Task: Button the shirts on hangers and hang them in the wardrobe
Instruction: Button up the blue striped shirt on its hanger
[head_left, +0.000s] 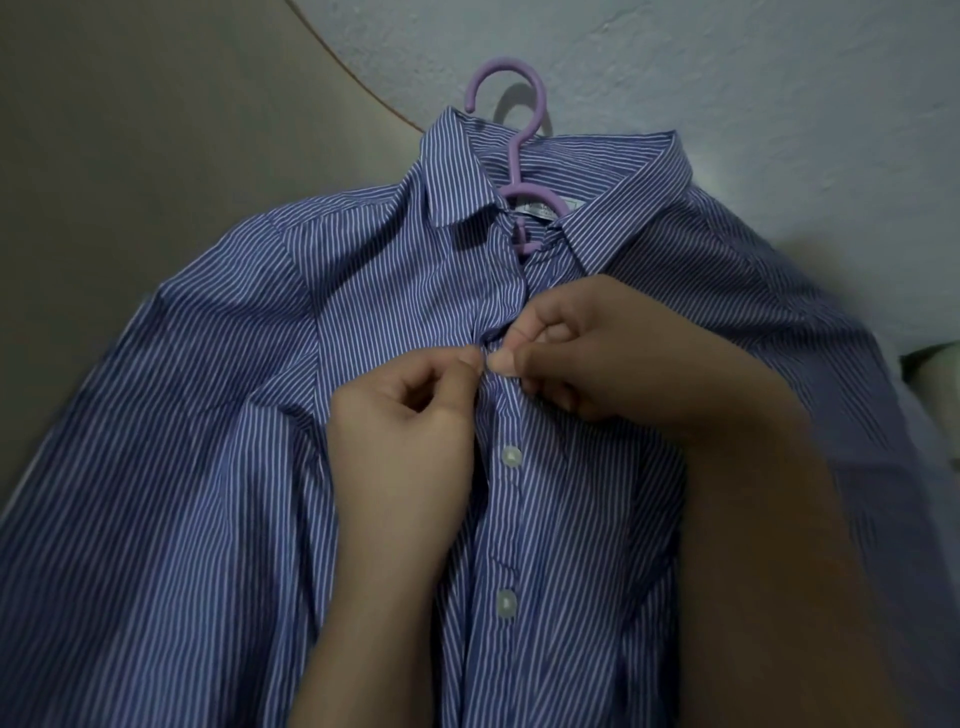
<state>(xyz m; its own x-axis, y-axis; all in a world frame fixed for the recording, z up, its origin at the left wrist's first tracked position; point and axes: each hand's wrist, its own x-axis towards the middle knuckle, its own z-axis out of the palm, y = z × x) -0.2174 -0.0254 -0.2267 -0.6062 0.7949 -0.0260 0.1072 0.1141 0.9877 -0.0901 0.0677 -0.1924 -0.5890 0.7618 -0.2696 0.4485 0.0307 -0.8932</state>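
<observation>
Here, little surrounds the shirt (208, 467): a pale, rough-textured surface (727, 78) lies behind it, a dull beige area (130, 130) with a curved edge fills the upper left, and the person's right forearm (779, 519) covers much of the shirt's front on that side. The shirt is blue with thin white stripes and sits on a lilac plastic hanger (511, 156), whose hook rises above the open collar (457, 176). Two white buttons (511, 457) are fastened down the placket (514, 530). Just above them the left hand (400, 415) and right hand (587, 353) meet, each pinching the placket fabric between thumb and fingertip, the other fingers curled
</observation>
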